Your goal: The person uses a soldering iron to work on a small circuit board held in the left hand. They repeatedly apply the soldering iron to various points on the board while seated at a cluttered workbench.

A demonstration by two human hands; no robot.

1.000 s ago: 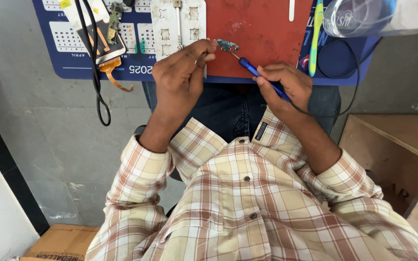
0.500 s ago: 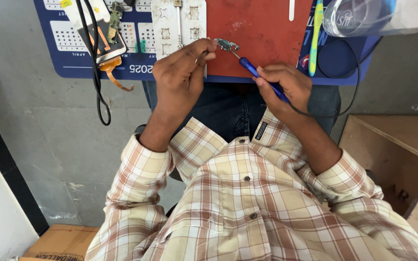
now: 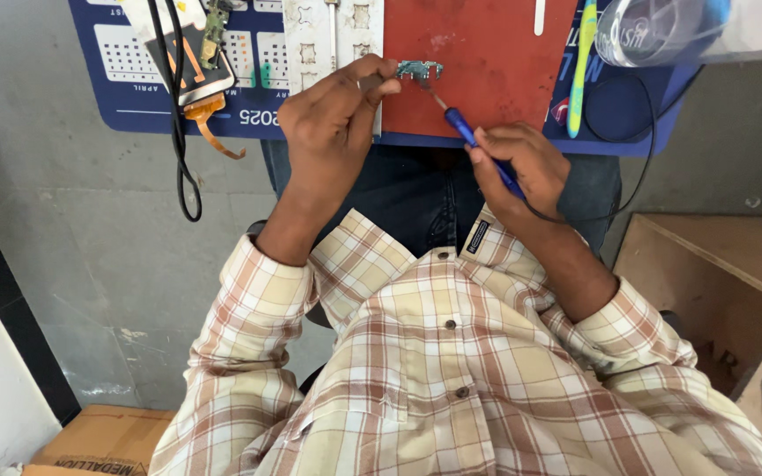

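Note:
My left hand (image 3: pixel 335 113) pinches a thin silver tool, probably tweezers, that pins a small green circuit board (image 3: pixel 419 69) on the red mat (image 3: pixel 496 79). My right hand (image 3: pixel 522 167) is closed around a blue-handled, pen-like tool (image 3: pixel 469 137). The tool's metal tip touches the board, and a black cord runs from its rear. Both hands hover at the desk's near edge, above my lap.
A blue desk mat (image 3: pixel 152 106) holds an opened phone with an orange flex cable (image 3: pixel 194 66), a white parts tray (image 3: pixel 332 31) and a yellow-green brush (image 3: pixel 584 53). A black cable (image 3: pixel 183 167) hangs off the edge. A clear bottle (image 3: pixel 690 31), wooden cabinet (image 3: pixel 734 282) and cardboard box (image 3: pixel 90 441) stand around.
Both hands and the small board have shifted slightly farther onto the red mat. The grips are unchanged.

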